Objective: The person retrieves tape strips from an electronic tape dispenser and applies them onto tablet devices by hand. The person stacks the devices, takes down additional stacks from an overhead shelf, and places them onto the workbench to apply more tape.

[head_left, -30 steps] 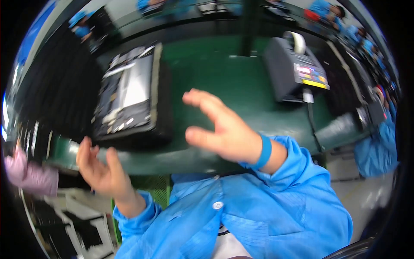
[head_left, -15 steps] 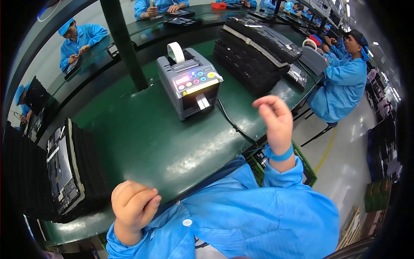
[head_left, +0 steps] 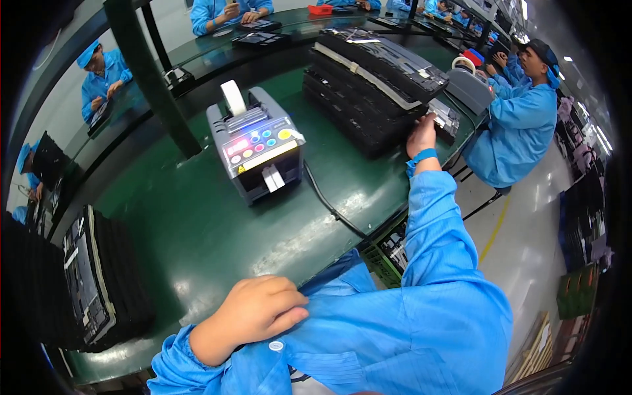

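Observation:
My right hand [head_left: 422,137] reaches forward, fingers stretched out, to the near right corner of a tall stack of black trays [head_left: 359,99]. Its fingertips are at a small pile of flat silver-and-black electronic parts [head_left: 444,120]; whether they touch it I cannot make out. At the table's front edge, before my body, my left hand [head_left: 257,316] is loosely curled, palm down, with nothing visible in it. A grey tape dispenser [head_left: 257,145] with lit buttons and a white roll stands mid-table, a short strip of tape [head_left: 272,178] hanging from its front.
More black trays [head_left: 112,283] stand at the left, a device panel [head_left: 82,283] facing out. A black cable [head_left: 329,209] runs off the front edge. Below sits a green crate [head_left: 382,264]. A co-worker [head_left: 517,125] sits at the right beside another dispenser [head_left: 469,89]; others work across the bench.
My right hand has gone forward from above the table's edge to the parts beside the tray stack. My left hand has shifted right and turned palm down. The view has swung slightly.

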`<state>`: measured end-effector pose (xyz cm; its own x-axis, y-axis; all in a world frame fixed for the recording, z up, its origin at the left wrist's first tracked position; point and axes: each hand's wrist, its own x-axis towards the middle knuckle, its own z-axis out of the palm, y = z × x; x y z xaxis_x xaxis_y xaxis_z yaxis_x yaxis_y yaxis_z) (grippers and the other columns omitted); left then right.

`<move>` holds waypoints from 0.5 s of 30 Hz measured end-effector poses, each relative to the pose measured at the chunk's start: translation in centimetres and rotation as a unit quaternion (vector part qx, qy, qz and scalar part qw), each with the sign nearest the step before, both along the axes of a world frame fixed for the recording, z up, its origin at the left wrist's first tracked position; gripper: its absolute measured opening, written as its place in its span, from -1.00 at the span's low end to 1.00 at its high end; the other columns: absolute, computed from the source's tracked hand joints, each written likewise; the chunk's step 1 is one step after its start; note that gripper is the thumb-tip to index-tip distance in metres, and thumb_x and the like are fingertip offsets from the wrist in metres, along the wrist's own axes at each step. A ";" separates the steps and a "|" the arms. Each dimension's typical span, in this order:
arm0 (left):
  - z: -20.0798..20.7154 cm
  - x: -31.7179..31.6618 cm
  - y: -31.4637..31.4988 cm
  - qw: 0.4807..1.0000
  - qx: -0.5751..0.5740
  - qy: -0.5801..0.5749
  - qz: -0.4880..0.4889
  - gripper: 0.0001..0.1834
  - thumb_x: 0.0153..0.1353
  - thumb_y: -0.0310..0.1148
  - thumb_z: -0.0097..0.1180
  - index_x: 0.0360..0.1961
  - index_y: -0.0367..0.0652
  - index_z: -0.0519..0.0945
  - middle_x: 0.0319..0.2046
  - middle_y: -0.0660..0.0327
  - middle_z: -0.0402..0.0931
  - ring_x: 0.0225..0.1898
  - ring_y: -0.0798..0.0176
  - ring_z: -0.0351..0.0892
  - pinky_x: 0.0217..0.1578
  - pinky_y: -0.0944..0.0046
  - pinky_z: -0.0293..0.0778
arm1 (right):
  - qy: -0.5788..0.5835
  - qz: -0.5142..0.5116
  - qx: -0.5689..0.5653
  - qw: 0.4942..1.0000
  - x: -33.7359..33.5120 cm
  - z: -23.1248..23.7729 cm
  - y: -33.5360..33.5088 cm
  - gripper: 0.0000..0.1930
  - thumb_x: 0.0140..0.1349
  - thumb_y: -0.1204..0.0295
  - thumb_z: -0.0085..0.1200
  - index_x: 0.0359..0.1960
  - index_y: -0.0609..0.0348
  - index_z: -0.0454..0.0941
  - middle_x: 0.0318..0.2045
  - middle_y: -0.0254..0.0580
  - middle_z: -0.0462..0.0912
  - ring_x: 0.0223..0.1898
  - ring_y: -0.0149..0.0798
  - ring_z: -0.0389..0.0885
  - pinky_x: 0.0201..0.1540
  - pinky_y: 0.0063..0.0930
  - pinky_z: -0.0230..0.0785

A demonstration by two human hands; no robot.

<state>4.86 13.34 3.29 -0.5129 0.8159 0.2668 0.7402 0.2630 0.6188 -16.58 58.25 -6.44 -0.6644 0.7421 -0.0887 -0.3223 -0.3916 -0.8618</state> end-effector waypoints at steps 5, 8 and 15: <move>-0.6 -3.3 4.2 0.998 -0.010 -0.065 -0.023 -0.83 0.07 -0.31 0.18 -0.32 -0.14 0.60 -0.36 0.17 0.50 -0.30 0.10 0.52 -0.33 0.17 0.45 | 0.078 0.023 0.056 0.995 0.5 -0.2 -0.7 -0.55 0.22 -0.21 -0.14 -0.52 -0.13 0.38 -0.70 -0.53 0.15 -0.67 -0.44 0.09 -0.62 -0.47 -0.12; -1.1 -5.3 6.7 0.992 0.038 -0.118 0.007 -0.76 0.09 -0.40 0.16 -0.19 -0.22 0.55 -0.22 0.16 0.43 -0.25 0.19 0.46 -0.28 0.27 0.42 | 0.049 0.081 0.020 0.995 3.5 -0.2 -3.1 -0.53 0.23 -0.20 -0.15 -0.50 -0.09 0.39 -0.70 -0.54 0.20 -0.68 -0.43 0.11 -0.63 -0.47 -0.12; -3.1 -10.2 12.3 0.928 0.252 -0.164 0.219 -0.49 0.34 -0.14 -0.19 0.10 -0.40 0.27 0.03 -0.11 0.27 0.07 0.01 0.31 0.09 0.18 0.24 | 0.032 0.224 0.089 0.970 9.2 2.5 -6.5 -0.23 0.19 -0.34 -0.38 -0.01 0.15 0.38 -0.27 -0.35 0.46 -0.28 -0.37 0.40 -0.17 -0.47 0.25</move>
<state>-5.34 25.64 0.16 -0.8871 0.3244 0.3283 0.3801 0.1098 0.9184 -7.37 51.79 -3.92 -0.9240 0.3766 0.0665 -0.2093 -0.3524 -0.9121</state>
